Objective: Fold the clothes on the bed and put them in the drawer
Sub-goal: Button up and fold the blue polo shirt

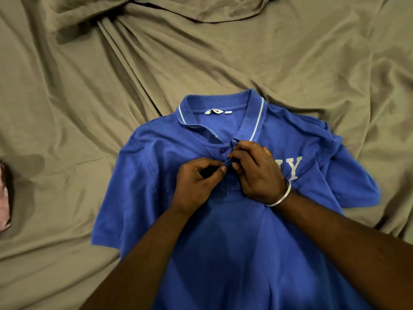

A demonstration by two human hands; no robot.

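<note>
Hands (196, 182) (257, 171) pinch polo (156, 186) placket — pink cloth (4, 198) left.

We see a pink cloth (4, 198) (only its edge shows) well left of the fingers.

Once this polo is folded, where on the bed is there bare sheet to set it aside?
Bare bed sheet lies open left of the blue polo, up to the pink cloth at the left edge. More lies beyond the collar, below the bunched folds. The placket is crowded: left hand and right hand pinch it.
</note>
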